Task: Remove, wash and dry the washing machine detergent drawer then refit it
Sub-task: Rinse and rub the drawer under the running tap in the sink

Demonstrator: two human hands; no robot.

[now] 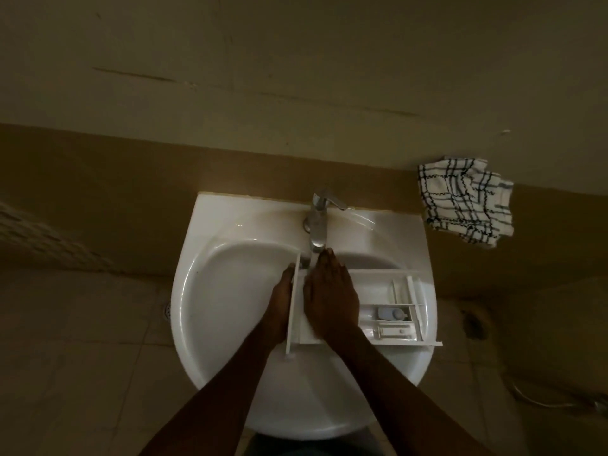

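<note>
The washing step is under way. The detergent drawer (381, 307) lies across the white basin (210, 291), its front panel standing on edge near the middle and its far end resting out at 3 o'clock on the rim. Water looks to be running from the chrome tap (318, 225) at 12 o'clock, straight down beside the front panel.

The left hand (281, 304) is flat against the outer face of the panel, fingers extended, steadying it; I cannot tell whether the thumb hooks over the edge. The right hand (329, 297) is spread open, palm down, inside the large compartment, apparently rubbing it under the stream, gripping nothing.

The small compartments toward 3 o'clock, with the bluish insert (390, 313), sit clear of the water, so next the drawer probably needs sliding leftward under the tap. The checked cloth (467, 199), at 2 o'clock on the ledge, is ready for drying.
</note>
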